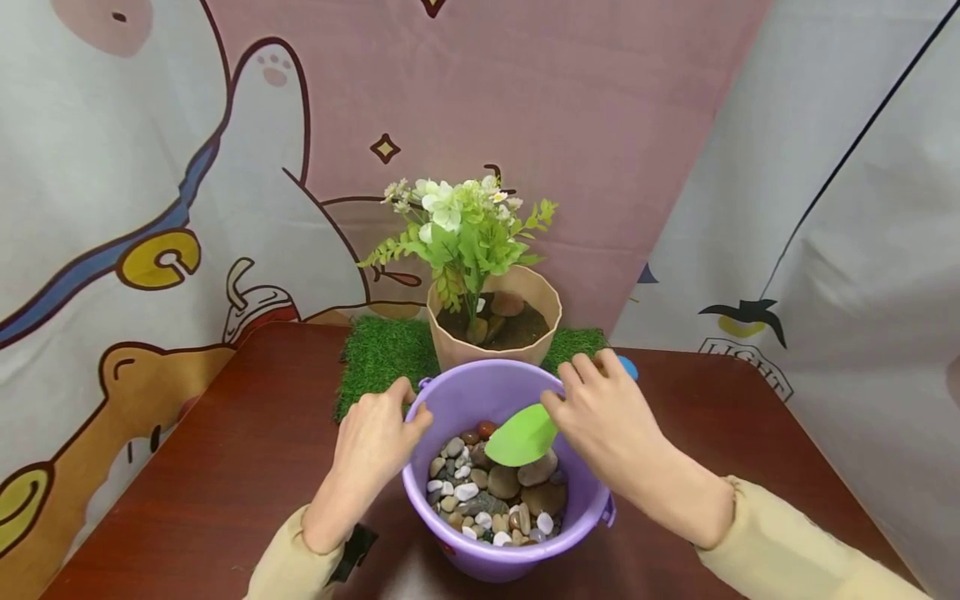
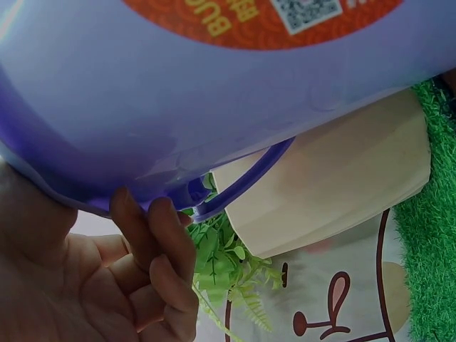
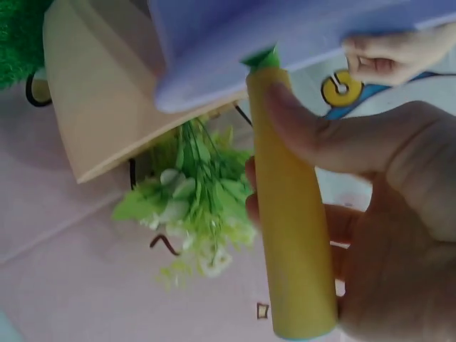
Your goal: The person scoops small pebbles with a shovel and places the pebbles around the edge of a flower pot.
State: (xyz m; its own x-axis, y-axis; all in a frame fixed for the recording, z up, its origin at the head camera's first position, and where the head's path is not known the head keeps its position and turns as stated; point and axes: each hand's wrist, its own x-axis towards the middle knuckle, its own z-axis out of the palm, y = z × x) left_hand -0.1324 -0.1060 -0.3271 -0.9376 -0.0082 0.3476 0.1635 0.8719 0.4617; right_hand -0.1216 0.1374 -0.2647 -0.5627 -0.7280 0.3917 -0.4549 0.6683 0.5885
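Note:
A purple bucket (image 1: 487, 383) stands on the table with mixed stones (image 1: 487, 504) in its lower part. My left hand (image 1: 375, 437) grips its left rim; in the left wrist view the fingers curl against the outer wall beside the handle joint. In my right hand (image 1: 611, 421) is a small garden trowel (image 1: 521, 435). Its light green blade hangs tilted over the stones inside the bucket; whether it touches them I cannot tell. In the right wrist view, thumb and fingers wrap the trowel's yellow handle (image 3: 293, 214).
Directly behind the bucket stands a beige flowerpot (image 1: 491, 357) holding soil, a few larger stones and a flowering plant (image 1: 461, 229). It sits on green artificial turf (image 1: 390, 354). A printed cloth (image 1: 585, 125) hangs behind the brown table (image 1: 210, 467). A black object (image 1: 354, 552) lies by the left sleeve.

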